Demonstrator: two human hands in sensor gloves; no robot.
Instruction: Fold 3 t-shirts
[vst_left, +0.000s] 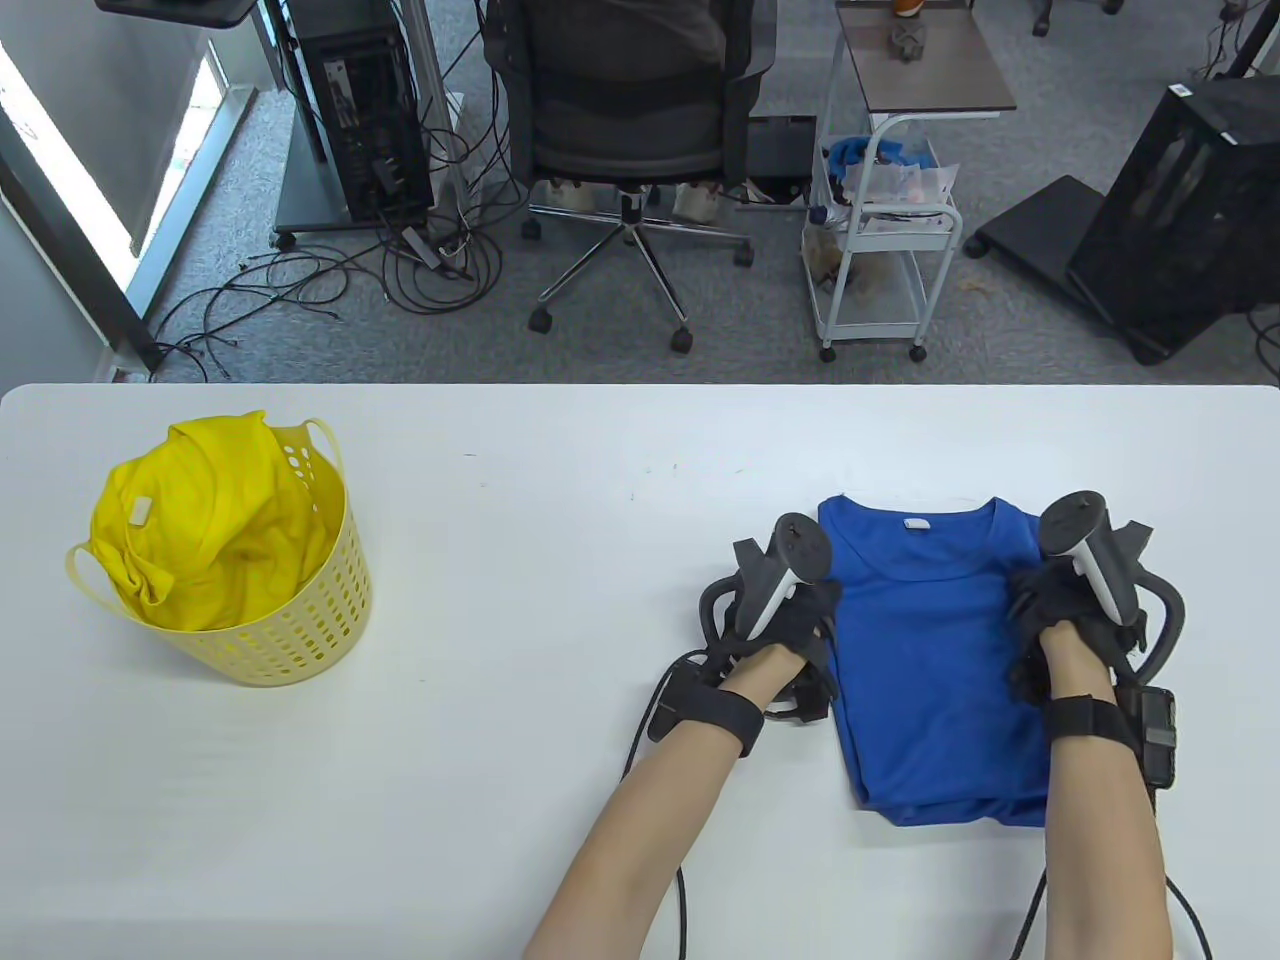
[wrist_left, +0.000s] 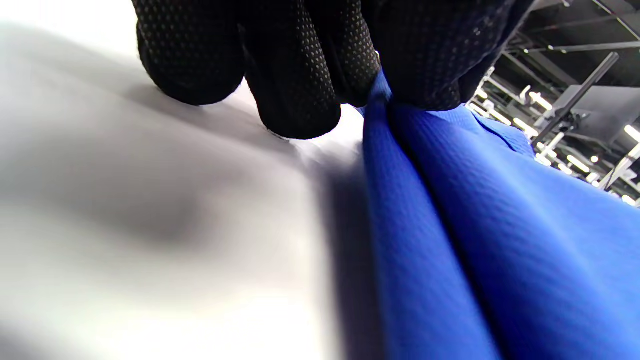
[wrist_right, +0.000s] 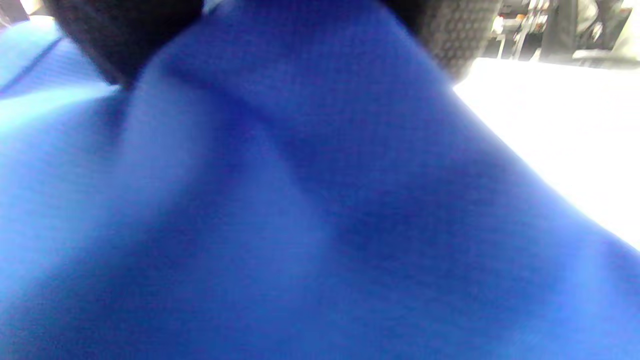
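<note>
L hand (vst_left: 790, 625) fingers curled, pinching; R hand (vst_left: 1050, 615) curled, gripping; forearms parallel.

Grey carpet (vst_left: 720, 330) fills the upper frame, strewn with black cables (vst_left: 300, 290) at left. A black office chair (vst_left: 625, 110) stands centre, a white trolley (vst_left: 885, 240) to its right; daylight enters upper left.

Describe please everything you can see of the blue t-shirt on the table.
The blue t-shirt lies flat on the white table, sides folded in to a narrow rectangle, round collar and small white label at the far end. The cloth looks thin and finely knit. The left hand pinches its left edge between gloved fingers; the right hand grips its right edge.
</note>
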